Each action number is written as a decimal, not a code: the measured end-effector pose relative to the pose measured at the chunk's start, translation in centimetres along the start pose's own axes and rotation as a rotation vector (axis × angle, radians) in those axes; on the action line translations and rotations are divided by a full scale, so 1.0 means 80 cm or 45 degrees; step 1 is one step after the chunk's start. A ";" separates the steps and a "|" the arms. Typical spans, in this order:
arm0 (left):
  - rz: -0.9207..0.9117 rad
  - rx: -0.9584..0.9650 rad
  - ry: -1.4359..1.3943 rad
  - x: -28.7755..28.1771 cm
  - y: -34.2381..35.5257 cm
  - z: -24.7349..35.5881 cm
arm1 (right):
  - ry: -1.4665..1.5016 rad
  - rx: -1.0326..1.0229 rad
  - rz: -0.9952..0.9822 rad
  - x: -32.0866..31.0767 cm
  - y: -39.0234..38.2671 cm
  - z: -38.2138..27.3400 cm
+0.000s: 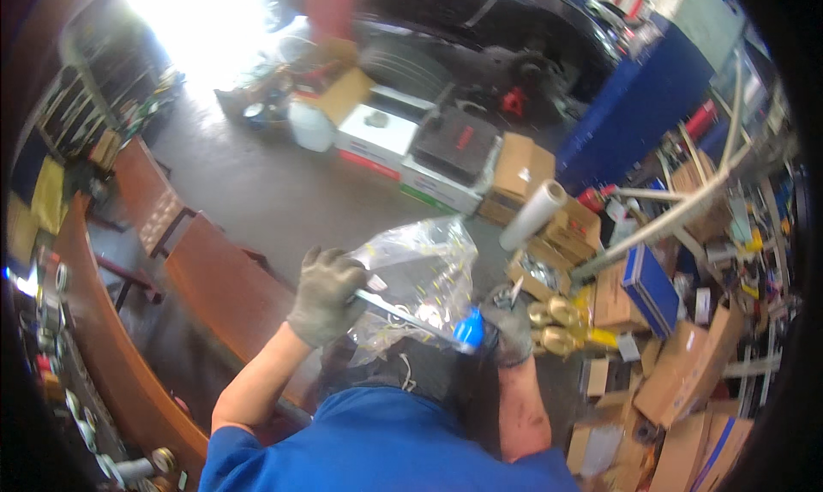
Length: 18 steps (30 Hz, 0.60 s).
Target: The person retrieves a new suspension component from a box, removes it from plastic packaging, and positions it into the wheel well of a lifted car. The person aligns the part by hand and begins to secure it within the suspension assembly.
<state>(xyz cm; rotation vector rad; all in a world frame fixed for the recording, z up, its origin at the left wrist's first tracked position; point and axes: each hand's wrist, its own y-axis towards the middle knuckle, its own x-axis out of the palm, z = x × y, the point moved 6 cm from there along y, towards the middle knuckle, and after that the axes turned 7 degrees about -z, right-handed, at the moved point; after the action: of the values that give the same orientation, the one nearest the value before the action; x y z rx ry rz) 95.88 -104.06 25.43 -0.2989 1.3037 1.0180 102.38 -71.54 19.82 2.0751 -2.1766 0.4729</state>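
My left hand point(327, 291), in a grey glove, is closed on one end of a long, thin white rod point(407, 319) and the edge of a crumpled clear plastic bag point(429, 256). The bag has small yellow markings and hangs spread out between my hands. The rod slants down to the right, to a bright blue piece point(469, 327) with a pale end. My gloved right hand point(506, 325) is closed at this blue piece, its fingers partly hidden. Small shiny items show through the bag, too unclear to name.
Wooden benches point(223, 282) run along the left. Ahead are white boxes point(373, 132), cardboard boxes point(523, 158), a white jug point(309, 128), a plastic roll point(531, 213) and a dark car point(480, 21). A pale metal frame point(677, 218) and piled cardboard point(686, 363) crowd the right.
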 end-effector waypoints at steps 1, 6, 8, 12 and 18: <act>0.041 0.034 0.175 -0.002 0.001 0.003 | 0.124 0.120 0.128 0.002 0.004 0.026; 0.313 0.104 0.504 -0.013 0.019 0.007 | 0.421 0.031 0.082 0.012 -0.009 0.070; 0.461 0.056 0.374 -0.021 0.030 0.003 | 0.584 0.008 0.156 0.016 -0.017 0.074; 0.668 -0.302 -0.247 -0.014 0.042 -0.008 | 0.315 0.022 0.289 0.027 -0.039 0.056; 0.644 -0.913 -1.846 0.063 0.036 0.003 | 0.547 0.019 0.162 0.050 -0.060 0.048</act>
<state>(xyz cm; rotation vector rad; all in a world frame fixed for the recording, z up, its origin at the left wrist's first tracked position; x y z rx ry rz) 93.52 -100.02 22.01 0.2692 -0.3579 1.6144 107.39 -76.59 18.02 1.6519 -2.0507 0.8592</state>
